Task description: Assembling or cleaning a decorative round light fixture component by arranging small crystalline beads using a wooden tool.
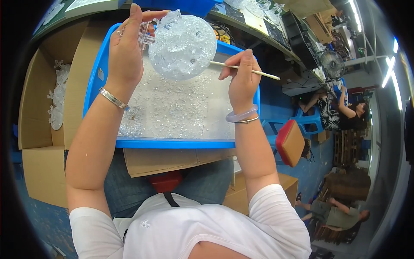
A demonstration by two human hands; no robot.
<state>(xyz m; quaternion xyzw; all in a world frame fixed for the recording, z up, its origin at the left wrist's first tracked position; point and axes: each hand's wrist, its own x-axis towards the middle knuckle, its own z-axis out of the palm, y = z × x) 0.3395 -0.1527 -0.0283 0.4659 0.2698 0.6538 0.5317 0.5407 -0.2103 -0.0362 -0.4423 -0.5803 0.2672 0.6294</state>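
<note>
My left hand is raised over the far left of a blue tray, its fingers curled round the edge of a clear ornament with a round disc. The disc's face carries glassy, uneven clear pieces, and a taller clear part stands near my fingers. On the other side, my right hand pinches a thin pale stick between thumb and fingers. The stick's far end reaches the disc's right rim; whether it touches cannot be made out. Beneath both hands, many tiny clear gems lie scattered over the tray's pale bottom.
An open cardboard box with clear ornaments stands at the left. A workbench runs along the far side. To the right are a red-edged stool, blue stools, a fan and two other people.
</note>
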